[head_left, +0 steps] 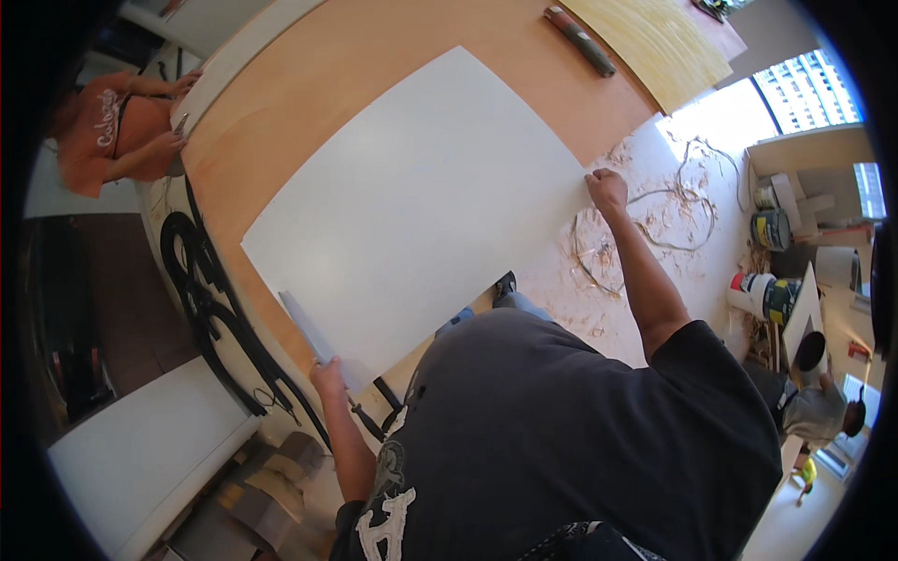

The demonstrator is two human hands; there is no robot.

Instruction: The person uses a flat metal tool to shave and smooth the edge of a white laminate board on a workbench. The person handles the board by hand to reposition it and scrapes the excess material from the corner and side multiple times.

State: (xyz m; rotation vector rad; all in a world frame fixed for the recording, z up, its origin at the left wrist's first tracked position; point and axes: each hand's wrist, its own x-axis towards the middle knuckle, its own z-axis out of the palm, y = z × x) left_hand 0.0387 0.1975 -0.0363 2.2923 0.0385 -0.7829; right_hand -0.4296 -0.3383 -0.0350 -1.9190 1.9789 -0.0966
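A large white sheet [421,196] lies over the brown tabletop [365,56], its near edge jutting past the table toward my body. My right hand [608,190] is closed on the sheet's right corner, beyond the table's side. At the near left corner my left hand [327,376] grips the sheet, its fingers partly hidden. From that hand a narrow pale grey strip [307,327] runs along the sheet's left edge; I cannot tell whether it is a separate piece or a turned-up edge.
A dark roll [580,42] and a yellowish board [655,51] lie on the table's far right. Shavings and a loose cable [697,245] litter the floor. Black hoses [210,299] hang at left. A co-worker in orange [131,131] stands far left; another person [814,411] is at right, near buckets [748,292].
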